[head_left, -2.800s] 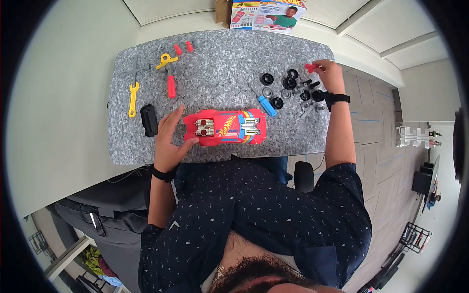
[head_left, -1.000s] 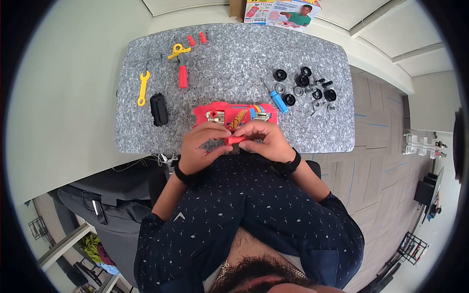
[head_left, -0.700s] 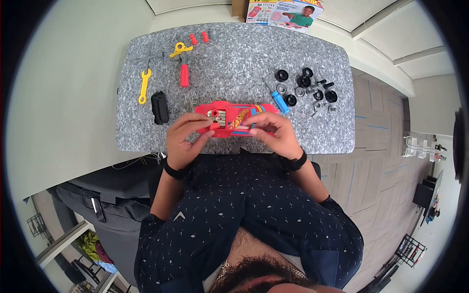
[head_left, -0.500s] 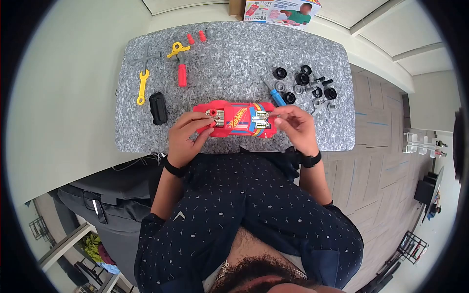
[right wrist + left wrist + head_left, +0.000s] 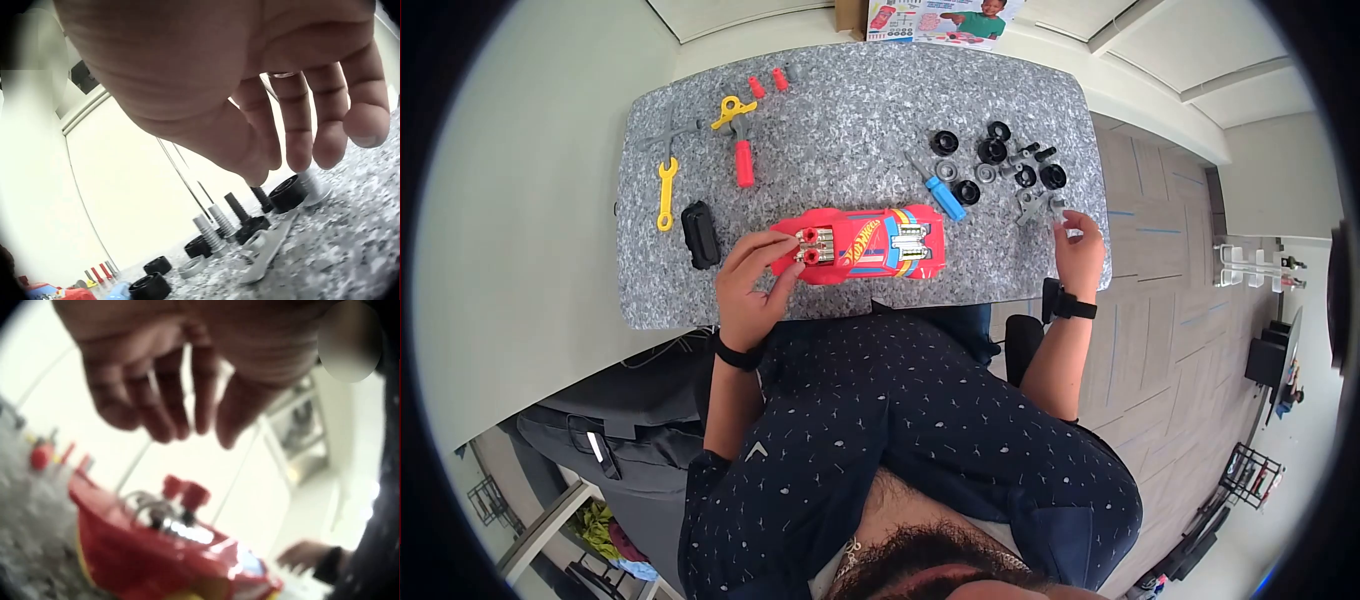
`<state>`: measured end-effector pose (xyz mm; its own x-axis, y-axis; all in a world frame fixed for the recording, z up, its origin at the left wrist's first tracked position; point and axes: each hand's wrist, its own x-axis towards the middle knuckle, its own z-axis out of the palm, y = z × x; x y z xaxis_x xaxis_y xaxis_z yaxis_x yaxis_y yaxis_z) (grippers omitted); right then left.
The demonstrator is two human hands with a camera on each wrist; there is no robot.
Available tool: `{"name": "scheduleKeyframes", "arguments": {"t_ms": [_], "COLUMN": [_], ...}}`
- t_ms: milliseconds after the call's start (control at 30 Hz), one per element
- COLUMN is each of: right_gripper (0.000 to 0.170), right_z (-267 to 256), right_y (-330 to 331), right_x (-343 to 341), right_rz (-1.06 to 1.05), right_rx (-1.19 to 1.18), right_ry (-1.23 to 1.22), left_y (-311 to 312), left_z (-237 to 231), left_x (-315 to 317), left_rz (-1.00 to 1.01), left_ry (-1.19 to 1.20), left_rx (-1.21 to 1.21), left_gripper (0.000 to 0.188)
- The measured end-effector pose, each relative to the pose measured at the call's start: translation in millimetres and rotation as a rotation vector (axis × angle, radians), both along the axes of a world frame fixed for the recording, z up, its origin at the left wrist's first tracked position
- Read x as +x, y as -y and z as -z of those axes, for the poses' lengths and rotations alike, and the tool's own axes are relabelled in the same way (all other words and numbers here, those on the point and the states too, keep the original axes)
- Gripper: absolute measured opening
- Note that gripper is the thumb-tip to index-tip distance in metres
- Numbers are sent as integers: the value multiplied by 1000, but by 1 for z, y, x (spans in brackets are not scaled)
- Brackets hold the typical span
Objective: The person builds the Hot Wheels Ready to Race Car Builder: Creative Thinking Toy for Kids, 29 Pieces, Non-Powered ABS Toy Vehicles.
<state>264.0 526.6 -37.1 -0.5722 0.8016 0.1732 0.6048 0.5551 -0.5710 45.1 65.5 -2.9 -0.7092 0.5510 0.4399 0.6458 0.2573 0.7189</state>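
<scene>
A red toy car (image 5: 870, 240) with a Hot Wheels label lies on the speckled table. Two red plastic pieces (image 5: 811, 257) stand upright in its silver engine part (image 5: 825, 245). My left hand (image 5: 748, 300) is beside that end of the car; in the left wrist view its loosely bent fingers (image 5: 164, 428) hover above the red pieces (image 5: 195, 495) with nothing in them. At the table's right side is my right hand (image 5: 1080, 255). Its relaxed fingers hang over a grey bolt (image 5: 312, 187), fingertips right at its top, next to a black wheel (image 5: 287, 194).
Black wheels (image 5: 992, 151), grey rings and bolts lie at the right, near a blue screwdriver (image 5: 945, 197). On the left are a yellow wrench (image 5: 666, 195), a red-handled hammer (image 5: 744, 160), a black part (image 5: 700, 235) and small red pieces (image 5: 757, 87). A box (image 5: 945, 22) stands behind.
My right hand brought a red piece from the right to the car, where it passed to my left hand and now stands in the engine part. My right hand has since moved back right.
</scene>
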Motion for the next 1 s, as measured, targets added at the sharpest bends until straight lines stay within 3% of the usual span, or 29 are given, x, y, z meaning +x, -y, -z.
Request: {"name": "scheduleKeyframes", "arguments": {"t_ms": [333,433,633,767,1000], "right_gripper": [27,27,28,34,30], "right_z": [6,-11,-3,-12,-7], "right_y": [-30,-19,43,85,98], "right_x": [1,-19,-72,-102,-132], "right_rz": [28,22,-414,-641,-684], "right_rx": [135,46,-79,-37,175], "right_ry": [20,-56,-181,-66,177], "left_y": [14,13,9,8,16], "left_z": [2,-1,1,-1,0], "left_x": [-1,0,0,2,4], "left_rz": [-57,-64,-47,-37,-68], "left_ry": [53,56,37,37,43], "left_rx": [-16,-22,-15,-5,-1], "left_gripper": [33,33,33,33,34]}}
